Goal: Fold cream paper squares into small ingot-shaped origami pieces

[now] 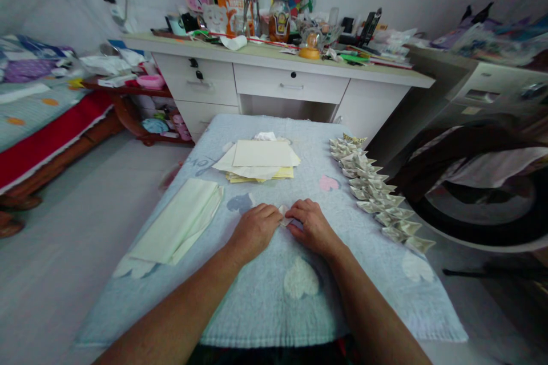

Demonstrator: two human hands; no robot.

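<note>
Between my two hands is a small folded piece of white paper (283, 215), resting on or just over the blue cloth. My left hand (258, 228) has its fingers closed on the paper's left side. From the right, my right hand (311, 224) pinches its other edge with thumb and fingers. The fingers cover much of the paper, so its exact shape is hidden. Beyond the hands lies a stack of paper sheets (262, 154), white on top and yellowish beneath. A larger folded pale green sheet (180, 219) lies to the left.
Several folded paper boats (372, 188) stand in a long row along the table's right side. The blue patterned cloth (257, 308) covers the table. Behind it is a white desk (291, 82) crowded with jars and packets. A washing machine (475, 125) stands at right, a bed (47, 120) at left.
</note>
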